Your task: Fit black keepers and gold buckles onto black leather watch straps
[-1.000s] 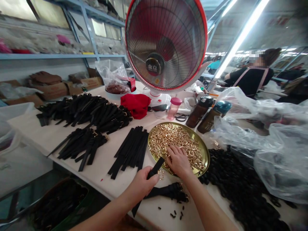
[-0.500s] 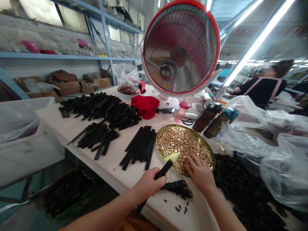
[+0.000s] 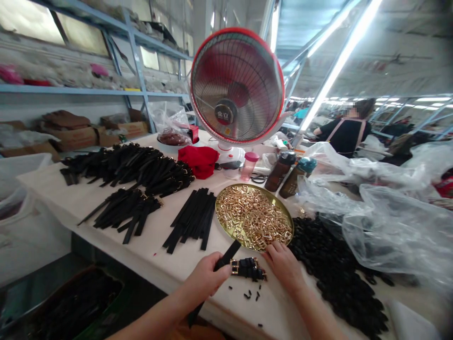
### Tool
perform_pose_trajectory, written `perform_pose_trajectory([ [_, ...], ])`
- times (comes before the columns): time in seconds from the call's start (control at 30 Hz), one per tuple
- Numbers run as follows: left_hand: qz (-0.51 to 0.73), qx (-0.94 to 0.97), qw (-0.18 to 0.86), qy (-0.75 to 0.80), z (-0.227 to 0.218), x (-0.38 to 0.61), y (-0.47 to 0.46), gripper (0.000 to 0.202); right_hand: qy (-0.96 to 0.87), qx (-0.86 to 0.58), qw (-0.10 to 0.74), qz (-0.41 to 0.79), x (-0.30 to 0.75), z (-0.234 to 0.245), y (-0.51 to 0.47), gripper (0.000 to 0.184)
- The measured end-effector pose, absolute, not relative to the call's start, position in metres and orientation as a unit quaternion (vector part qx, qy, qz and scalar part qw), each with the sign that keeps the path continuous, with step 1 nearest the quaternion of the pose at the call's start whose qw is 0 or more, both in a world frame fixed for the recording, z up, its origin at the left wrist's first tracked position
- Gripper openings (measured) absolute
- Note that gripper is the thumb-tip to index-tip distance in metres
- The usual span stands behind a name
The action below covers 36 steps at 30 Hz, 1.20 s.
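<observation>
My left hand (image 3: 205, 278) is closed round a black strap (image 3: 227, 252) that points up toward a round gold tray (image 3: 231, 233) heaped with gold buckles (image 3: 253, 215). A gold buckle sits on the strap just past my fingers. My right hand (image 3: 283, 264) rests on the table at the tray's near rim, fingers curled beside a small bundle of buckled black straps (image 3: 247, 269). Whether it holds anything is hidden. A few tiny black loops (image 3: 250, 295) lie loose below the bundle.
Piles of black straps (image 3: 193, 218) cover the white table (image 3: 106, 222) to the left. A heap of small black parts (image 3: 336, 269) and clear plastic bags (image 3: 389, 222) lie right. A red heater dish (image 3: 237, 87), red cloth, bottles and a pink cup stand behind. A person works at the far right.
My right hand has come off the buckles in the tray, back to its near rim by the strap bundle. The left hand keeps hold of the strap. The view has shifted.
</observation>
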<state>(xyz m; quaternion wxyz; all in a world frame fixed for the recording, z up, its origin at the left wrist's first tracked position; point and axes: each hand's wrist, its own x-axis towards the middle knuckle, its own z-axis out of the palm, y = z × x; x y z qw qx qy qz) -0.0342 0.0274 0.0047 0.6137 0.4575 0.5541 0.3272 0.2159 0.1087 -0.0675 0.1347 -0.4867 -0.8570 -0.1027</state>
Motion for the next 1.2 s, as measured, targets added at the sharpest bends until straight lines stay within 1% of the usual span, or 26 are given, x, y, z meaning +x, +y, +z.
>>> perform_pose_trajectory([
  [0.3, 0.333, 0.465, 0.601, 0.559, 0.003, -0.047, 0.018, 0.024, -0.854, -0.49, 0.133, -0.113, 0.214, -0.068, 0.108, 0.02],
  [0.5, 0.322, 0.466, 0.607, 0.558, 0.003, -0.044, 0.016, 0.027, -0.853, -0.494, 0.122, -0.113, 0.227, -0.071, 0.089, 0.019],
  [0.67, 0.31, 0.488, 0.608, 0.545, 0.005, -0.035, 0.017, 0.024, -0.846, -0.508, 0.112, -0.112, 0.233, -0.069, 0.074, 0.018],
  [0.87, 0.278, 0.48, 0.646, 0.524, 0.001, -0.028, 0.02, 0.023, -0.839, -0.522, 0.116, -0.101, 0.233, -0.067, 0.069, 0.02],
  [0.97, 0.271, 0.479, 0.648, 0.526, -0.001, -0.028, 0.022, 0.025, -0.838, -0.522, 0.126, -0.097, 0.235, -0.067, 0.068, 0.022],
  [1.1, 0.27, 0.481, 0.65, 0.523, -0.004, -0.029, 0.026, 0.021, -0.834, -0.525, 0.137, -0.098, 0.236, -0.068, 0.061, 0.024],
  [1.2, 0.26, 0.474, 0.663, 0.517, -0.008, -0.027, 0.029, 0.021, -0.834, -0.525, 0.141, -0.094, 0.235, -0.066, 0.051, 0.022],
])
